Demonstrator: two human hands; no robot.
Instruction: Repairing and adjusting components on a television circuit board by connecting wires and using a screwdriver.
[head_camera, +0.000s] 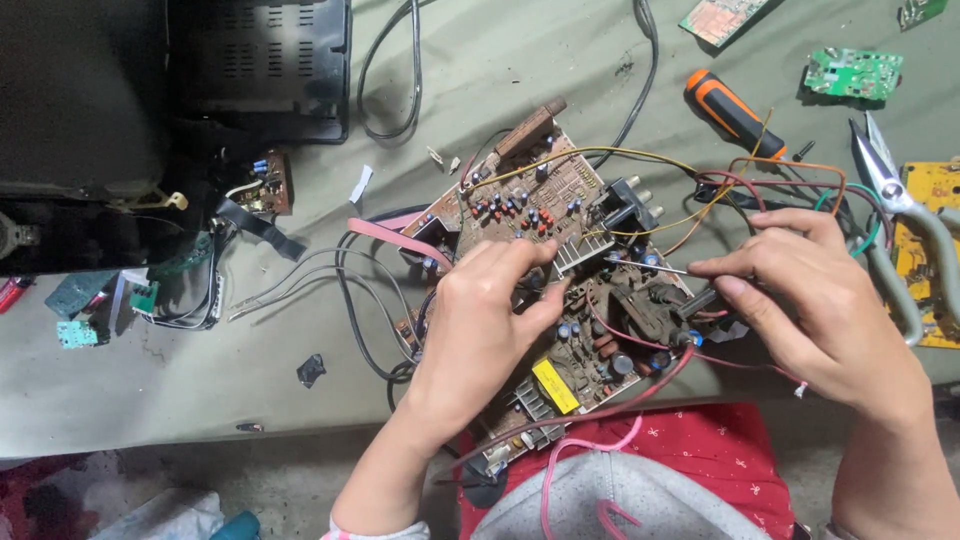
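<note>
A brown circuit board (520, 200) crowded with capacitors, a finned heat sink and a yellow part lies tilted at the table's front edge. My left hand (475, 320) rests on the board's middle, fingers curled and pinching at something by the heat sink; what it grips is hidden. To the right, my right hand (800, 290) holds a thin metal probe (645, 265) whose tip points left toward my left fingertips. Red, yellow and orange wires (720, 185) loop off the board around the right hand.
An orange-handled screwdriver (730, 110) and grey-handled snips (900, 210) lie at the right, beside a yellow board (935, 190) and a green board (855, 72). A black device casing (260, 65) fills the upper left, with loose cables (300, 275) near it.
</note>
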